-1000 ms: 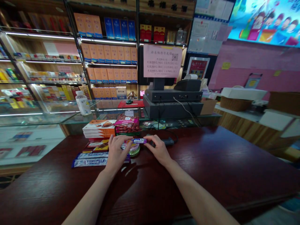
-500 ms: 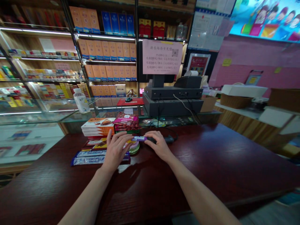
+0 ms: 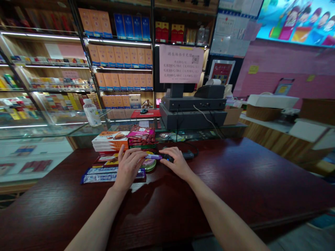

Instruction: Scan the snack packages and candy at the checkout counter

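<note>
Both my hands pinch a small purple candy pack (image 3: 154,157) between them, just above the dark red counter (image 3: 235,181). My left hand (image 3: 128,168) grips its left end with thumb and fingers, over a round green tin (image 3: 149,165) and a long blue-and-white bar (image 3: 104,176). My right hand (image 3: 176,162) holds the pack's right end, lying over a black scanner (image 3: 186,155). Behind my left hand stand stacked orange biscuit boxes (image 3: 110,141) and magenta chocolate packs (image 3: 141,135).
A black cash register (image 3: 192,111) with a pink notice (image 3: 181,63) stands behind the counter. A clear bottle (image 3: 91,112) sits on the glass display case (image 3: 52,127) at left. Lit shelves of boxed goods (image 3: 120,59) fill the back wall.
The purple pack has turned in my fingers, so it now shows as a thinner strip. Both hands stay close together in about the same place.
</note>
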Demonstrator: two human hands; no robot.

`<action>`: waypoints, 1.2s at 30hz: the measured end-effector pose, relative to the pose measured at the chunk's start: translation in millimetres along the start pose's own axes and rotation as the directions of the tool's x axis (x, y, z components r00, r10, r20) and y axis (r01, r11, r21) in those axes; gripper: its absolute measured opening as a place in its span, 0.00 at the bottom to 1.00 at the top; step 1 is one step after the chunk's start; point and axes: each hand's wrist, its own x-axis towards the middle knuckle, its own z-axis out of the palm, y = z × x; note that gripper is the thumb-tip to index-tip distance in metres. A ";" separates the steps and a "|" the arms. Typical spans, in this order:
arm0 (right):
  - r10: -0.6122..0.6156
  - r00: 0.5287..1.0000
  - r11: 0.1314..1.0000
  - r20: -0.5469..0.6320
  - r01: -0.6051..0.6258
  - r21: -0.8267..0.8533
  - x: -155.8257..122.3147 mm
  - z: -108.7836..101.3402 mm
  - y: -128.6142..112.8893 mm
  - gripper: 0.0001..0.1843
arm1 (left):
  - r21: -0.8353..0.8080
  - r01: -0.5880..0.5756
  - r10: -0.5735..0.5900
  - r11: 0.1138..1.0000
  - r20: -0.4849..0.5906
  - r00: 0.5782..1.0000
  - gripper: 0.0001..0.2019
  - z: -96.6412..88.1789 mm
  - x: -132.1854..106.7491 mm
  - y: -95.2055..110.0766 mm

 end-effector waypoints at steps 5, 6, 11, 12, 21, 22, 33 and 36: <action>0.019 0.999 0.998 -0.039 -0.021 -0.052 -2.1 -6.5 3.1 0.24 | 0.013 -0.008 0.008 1.000 -0.021 1.000 0.07 -3.2 -1.9 -2.8; 0.026 0.999 0.997 -0.039 -0.029 -0.065 -2.7 -8.4 4.8 0.24 | 0.014 -0.008 0.008 1.000 -0.024 1.000 0.07 -3.8 -2.3 -3.3; 0.079 0.995 0.991 -0.059 -0.085 -0.107 -5.4 -24.4 15.9 0.27 | 0.006 -0.007 0.007 1.000 -0.042 0.999 0.07 -7.0 -3.7 -5.2; 0.092 0.994 0.989 -0.067 -0.099 -0.111 -5.6 -29.6 18.3 0.28 | 0.003 -0.011 0.011 1.000 -0.050 0.999 0.07 -7.7 -3.8 -5.5; 0.138 0.986 0.967 0.097 -0.113 -0.228 -16.0 -69.8 50.0 0.42 | 0.008 0.008 -0.007 1.000 -0.076 0.997 0.06 -8.7 -7.3 -13.7; 0.123 0.985 0.968 0.120 -0.093 -0.233 -18.2 -69.6 53.9 0.43 | 0.013 0.015 -0.014 1.000 -0.084 0.996 0.06 -8.3 -7.8 -15.2; 0.103 0.974 0.938 0.202 -0.027 -0.345 -16.5 -40.8 75.7 0.44 | 0.034 0.047 -0.043 0.998 -0.092 0.995 0.04 -8.7 -9.5 -17.1; 0.102 0.977 0.933 0.188 -0.028 -0.360 -17.7 -36.9 76.1 0.43 | 0.027 0.057 -0.055 0.998 -0.074 0.996 0.04 -8.6 -10.4 -18.4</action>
